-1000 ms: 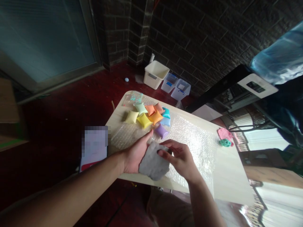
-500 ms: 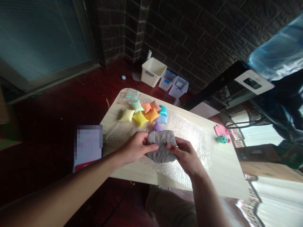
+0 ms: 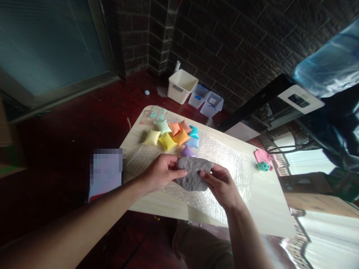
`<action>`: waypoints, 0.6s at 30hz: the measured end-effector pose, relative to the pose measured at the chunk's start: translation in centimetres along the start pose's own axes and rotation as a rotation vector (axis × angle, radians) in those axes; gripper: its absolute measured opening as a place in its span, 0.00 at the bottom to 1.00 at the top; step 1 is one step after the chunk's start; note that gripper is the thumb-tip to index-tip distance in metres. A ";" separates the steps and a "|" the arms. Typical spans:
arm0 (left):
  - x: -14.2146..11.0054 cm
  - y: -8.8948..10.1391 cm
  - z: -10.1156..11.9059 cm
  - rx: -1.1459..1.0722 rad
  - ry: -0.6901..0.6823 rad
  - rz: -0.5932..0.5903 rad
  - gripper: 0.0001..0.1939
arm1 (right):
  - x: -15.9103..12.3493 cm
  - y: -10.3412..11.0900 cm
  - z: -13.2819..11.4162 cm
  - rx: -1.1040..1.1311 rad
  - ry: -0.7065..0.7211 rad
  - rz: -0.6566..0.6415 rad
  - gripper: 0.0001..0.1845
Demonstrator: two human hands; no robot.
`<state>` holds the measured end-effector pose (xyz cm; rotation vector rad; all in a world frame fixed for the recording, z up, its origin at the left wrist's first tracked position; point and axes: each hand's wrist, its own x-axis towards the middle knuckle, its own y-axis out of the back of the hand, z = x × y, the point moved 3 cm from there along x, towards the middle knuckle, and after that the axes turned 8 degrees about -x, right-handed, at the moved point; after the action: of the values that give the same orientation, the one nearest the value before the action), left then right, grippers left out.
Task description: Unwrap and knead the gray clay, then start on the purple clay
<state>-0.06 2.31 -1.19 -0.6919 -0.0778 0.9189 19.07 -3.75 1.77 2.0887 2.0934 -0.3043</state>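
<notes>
A flattened slab of grey modelling clay (image 3: 194, 175) is held up over the table between both hands. My left hand (image 3: 164, 172) pinches its left edge, thumb on the near face and fingers behind. On the right edge, my right hand (image 3: 221, 183) grips it the same way, its thumb pressed into the surface. The fingers behind the slab are partly hidden. Just beyond it lie small pillow-shaped packets, among them a purple packet (image 3: 187, 151), a yellow packet (image 3: 167, 141), an orange packet (image 3: 181, 138) and a light blue packet (image 3: 193, 142).
Bubble wrap (image 3: 238, 168) covers much of the wooden table (image 3: 275, 209). Pink clay (image 3: 263, 155) and green clay (image 3: 263, 166) lie at its right end. A white basket (image 3: 179, 95) and clear plastic boxes (image 3: 212, 104) stand on the floor beyond. A blurred-out screen (image 3: 106, 175) is at the left.
The grey clay has changed outline: its upper right corner now stretches further right and it looks slightly wider. Both hands keep their hold, with the right thumb shifted a little.
</notes>
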 end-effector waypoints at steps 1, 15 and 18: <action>0.1 0.1 -0.1 0.014 -0.020 0.006 0.11 | 0.0 0.1 0.1 -0.008 0.003 0.000 0.13; -0.5 0.0 0.8 -0.442 0.316 0.121 0.23 | -0.6 0.9 -0.7 -0.361 0.370 -0.026 0.15; -0.6 -0.1 0.6 -0.299 0.222 0.102 0.19 | -0.9 0.1 -1.1 -0.414 0.340 0.017 0.14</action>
<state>-0.57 2.13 -0.54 -1.0797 0.0187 0.9313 19.24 -4.28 3.06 2.0043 2.0767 0.4807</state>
